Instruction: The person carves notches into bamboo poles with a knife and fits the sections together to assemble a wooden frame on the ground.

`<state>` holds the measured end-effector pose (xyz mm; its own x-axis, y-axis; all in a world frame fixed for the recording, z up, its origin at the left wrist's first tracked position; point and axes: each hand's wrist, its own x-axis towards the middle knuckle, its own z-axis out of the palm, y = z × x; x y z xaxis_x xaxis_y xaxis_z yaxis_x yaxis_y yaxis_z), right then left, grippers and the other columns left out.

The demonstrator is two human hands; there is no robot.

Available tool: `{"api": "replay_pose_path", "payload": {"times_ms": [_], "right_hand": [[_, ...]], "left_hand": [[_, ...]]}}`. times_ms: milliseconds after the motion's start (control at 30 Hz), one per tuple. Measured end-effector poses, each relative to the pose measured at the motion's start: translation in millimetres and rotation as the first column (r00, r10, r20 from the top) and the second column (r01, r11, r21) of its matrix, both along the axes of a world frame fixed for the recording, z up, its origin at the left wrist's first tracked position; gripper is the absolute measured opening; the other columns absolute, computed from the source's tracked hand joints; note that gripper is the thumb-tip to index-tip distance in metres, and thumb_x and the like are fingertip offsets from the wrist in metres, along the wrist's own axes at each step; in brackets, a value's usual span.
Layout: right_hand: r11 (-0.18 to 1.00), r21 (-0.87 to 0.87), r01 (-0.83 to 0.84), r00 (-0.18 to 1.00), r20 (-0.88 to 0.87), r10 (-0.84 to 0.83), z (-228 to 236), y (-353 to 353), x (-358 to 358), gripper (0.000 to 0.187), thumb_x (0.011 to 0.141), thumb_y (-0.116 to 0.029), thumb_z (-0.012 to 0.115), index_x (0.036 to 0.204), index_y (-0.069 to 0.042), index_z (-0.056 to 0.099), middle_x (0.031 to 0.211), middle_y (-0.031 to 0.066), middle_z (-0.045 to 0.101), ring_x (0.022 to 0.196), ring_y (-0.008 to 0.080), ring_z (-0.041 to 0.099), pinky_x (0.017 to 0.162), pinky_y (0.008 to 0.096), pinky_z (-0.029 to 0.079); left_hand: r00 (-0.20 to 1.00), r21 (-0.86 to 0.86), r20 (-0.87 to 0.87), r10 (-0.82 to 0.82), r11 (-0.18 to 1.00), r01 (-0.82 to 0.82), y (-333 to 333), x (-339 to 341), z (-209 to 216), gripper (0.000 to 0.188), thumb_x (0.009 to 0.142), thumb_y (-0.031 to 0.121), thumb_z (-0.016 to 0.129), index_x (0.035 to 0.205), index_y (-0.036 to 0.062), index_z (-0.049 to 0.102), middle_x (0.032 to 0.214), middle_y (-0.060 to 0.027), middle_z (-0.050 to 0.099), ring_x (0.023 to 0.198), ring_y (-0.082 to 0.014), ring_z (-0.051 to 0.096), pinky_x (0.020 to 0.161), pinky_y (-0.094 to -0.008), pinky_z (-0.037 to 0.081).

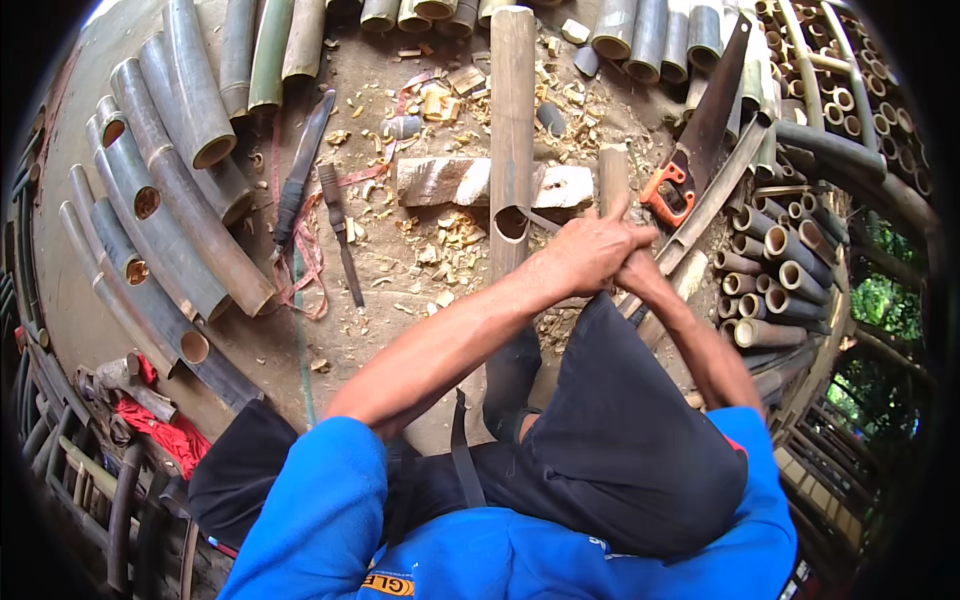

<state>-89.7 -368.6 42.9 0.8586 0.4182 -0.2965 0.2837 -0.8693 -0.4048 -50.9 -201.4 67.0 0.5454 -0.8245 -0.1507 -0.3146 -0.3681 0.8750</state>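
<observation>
My left hand (592,254) and my right hand (640,270) meet in front of my raised knee, fingers closed. A thin blade (543,221) runs from my left hand toward the dark opening in an upright-lying bamboo tube (511,110). The handle is hidden inside my hands, and what my right fingers grip cannot be made out. The tube rests across a pale, notched wood block (445,182), its lower end near my foot. Just beyond my hands is a short bamboo piece (613,178). To their right lies a handsaw (706,110) with an orange handle.
A dark-handled knife (303,170) and a slim tool (340,225) lie to the left among wood chips (455,240) and red tape. Cut bamboo tubes (180,190) line the left side; more are stacked (775,265) at right. A red cloth (165,430) lies lower left.
</observation>
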Motion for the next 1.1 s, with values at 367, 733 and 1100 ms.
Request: {"api": "replay_pose_path", "payload": {"times_ms": [367,733,1100], "right_hand": [[0.757,-0.358,-0.547,0.77,0.139,0.622,36.4,104.3,119.7,0.016,0.082,-0.015,0.069,0.096,-0.009,0.064,0.077,0.0046,0.064,0.068,0.0233,0.063,0.063,0.0371,0.052],[0.944,-0.153,0.291,0.9,-0.291,-0.325,23.3,18.1,13.1,0.031,0.083,-0.025,0.07,0.108,-0.007,0.065,0.101,0.015,0.066,0.098,0.0337,0.064,0.078,0.0479,0.051],[0.844,-0.434,-0.315,0.941,-0.025,0.338,63.3,109.3,112.0,0.017,0.082,-0.02,0.068,0.095,-0.01,0.064,0.088,0.0105,0.068,0.078,0.0315,0.068,0.07,0.0466,0.054]], "left_hand": [[0.393,-0.558,-0.116,0.912,0.267,-0.785,24.8,-4.6,-20.9,0.098,0.069,-0.01,0.073,0.157,0.0089,0.034,0.147,-0.0246,0.034,0.127,-0.0382,0.052,0.111,-0.0445,0.043],[0.998,-0.046,0.042,-0.042,0.998,0.044,7.5,8.7,-2.1,0.06,0.072,0.001,0.073,0.129,0.0108,0.056,0.117,-0.0234,0.059,0.104,-0.0447,0.066,0.088,-0.0511,0.057],[0.636,-0.487,-0.166,0.753,0.498,-0.717,38.1,4.5,-17.3,0.08,0.077,-0.009,0.066,0.152,0.0106,0.046,0.144,-0.0278,0.039,0.125,-0.0444,0.056,0.104,-0.0479,0.051]]}}
